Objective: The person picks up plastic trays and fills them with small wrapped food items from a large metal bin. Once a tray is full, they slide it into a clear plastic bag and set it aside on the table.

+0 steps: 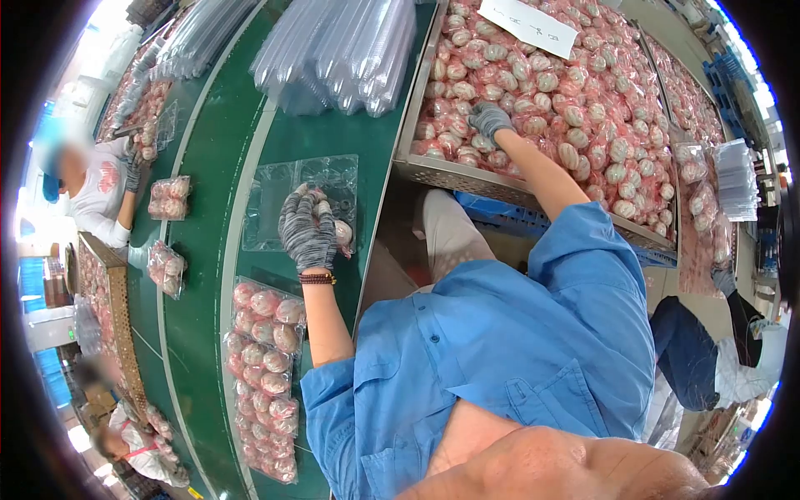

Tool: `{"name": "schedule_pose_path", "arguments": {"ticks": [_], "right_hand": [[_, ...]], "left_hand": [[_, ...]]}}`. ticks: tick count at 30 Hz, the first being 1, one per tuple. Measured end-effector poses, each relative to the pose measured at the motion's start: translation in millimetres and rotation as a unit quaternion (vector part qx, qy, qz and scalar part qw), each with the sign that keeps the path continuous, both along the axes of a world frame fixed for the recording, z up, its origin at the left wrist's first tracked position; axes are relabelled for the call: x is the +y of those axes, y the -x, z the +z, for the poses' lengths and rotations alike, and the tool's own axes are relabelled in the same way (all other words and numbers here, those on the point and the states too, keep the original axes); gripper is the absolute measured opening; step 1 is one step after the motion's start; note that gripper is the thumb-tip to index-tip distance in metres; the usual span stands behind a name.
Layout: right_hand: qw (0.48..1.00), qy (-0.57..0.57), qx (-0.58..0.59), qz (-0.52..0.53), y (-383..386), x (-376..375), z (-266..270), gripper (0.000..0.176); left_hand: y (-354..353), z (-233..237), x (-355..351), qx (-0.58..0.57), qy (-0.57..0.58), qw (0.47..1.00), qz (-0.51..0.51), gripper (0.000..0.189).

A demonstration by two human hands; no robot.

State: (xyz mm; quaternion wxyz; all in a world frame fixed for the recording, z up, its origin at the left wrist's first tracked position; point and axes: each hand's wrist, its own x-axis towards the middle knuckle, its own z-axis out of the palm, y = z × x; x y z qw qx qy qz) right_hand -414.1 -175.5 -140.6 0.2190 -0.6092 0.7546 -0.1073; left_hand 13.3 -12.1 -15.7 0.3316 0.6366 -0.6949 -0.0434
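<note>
My left hand point(307, 229), in a grey knit glove, is closed over film-wrapped eggs point(342, 232) at a clear plastic tray point(268, 187) on the green conveyor belt. The eggs are pale and oval, in clear film with pink print; some show past my fingers, and the palm side is hidden. My right hand point(490, 119), gloved alike, reaches into a large metal bin point(467, 171) heaped with more wrapped eggs point(575, 112). Its fingers curl down onto the heap near the bin's left side; what lies under them is hidden.
Filled egg packs point(265, 375) line the belt's near side. Stacked clear trays point(337, 54) lie ahead, and a paper sheet point(529, 25) rests on the heap. Across the belt a co-worker point(100, 183) works near two filled packs point(169, 198). Another person point(708, 350) is at the right.
</note>
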Motion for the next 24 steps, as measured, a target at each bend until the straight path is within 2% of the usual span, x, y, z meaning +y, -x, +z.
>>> {"name": "schedule_pose_path", "arguments": {"ticks": [2,4,6,8,9,12,13,16,17,20,21,22,24], "right_hand": [[0.999,0.03,0.04,0.007,-7,-7,-19,0.037],[0.997,0.023,-0.042,0.067,12,-29,-54,0.043],[0.991,-0.026,-0.029,0.125,4,-18,-23,0.041],[0.98,0.01,-0.175,0.092,4,-17,-40,0.033],[0.963,-0.089,-0.239,0.088,7,-22,-45,0.034],[0.963,-0.047,-0.252,0.084,-29,11,-6,0.048],[0.956,-0.068,-0.269,0.096,-38,13,-10,0.064],[0.983,-0.034,-0.068,0.167,-49,21,-3,0.062],[0.978,-0.025,-0.065,0.199,-44,14,-14,0.053],[0.967,0.036,-0.239,0.077,-46,18,-1,0.04],[0.87,0.017,-0.49,0.051,-54,19,5,0.034],[0.71,-0.01,-0.704,0.014,-60,26,19,0.028],[0.703,-0.129,-0.696,0.073,-107,68,106,0.023]], "left_hand": [[0,0,0,-0.014,0.006,1.0,0.006,0.016],[-3,2,2,-0.025,0.023,0.999,-0.007,0.018],[-6,-5,1,-0.016,0.037,0.999,-0.01,0.02],[-6,-1,2,-0.036,0.028,0.999,-0.003,0.02],[-6,-2,2,-0.04,0.029,0.999,0.0,0.02],[-6,-3,1,-0.039,0.024,0.999,0.003,0.02],[-7,-5,0,-0.035,0.027,0.999,0.0,0.019],[-8,-7,-1,-0.033,0.034,0.999,-0.005,0.017],[-8,-6,0,-0.035,0.038,0.999,-0.008,0.017],[-10,-2,3,-0.045,0.045,0.998,-0.008,0.016],[-9,-3,3,-0.04,0.046,0.998,-0.006,0.017],[-9,-3,3,-0.034,0.046,0.998,-0.005,0.017],[-7,-1,3,-0.027,0.038,0.999,0.001,0.019]]}}
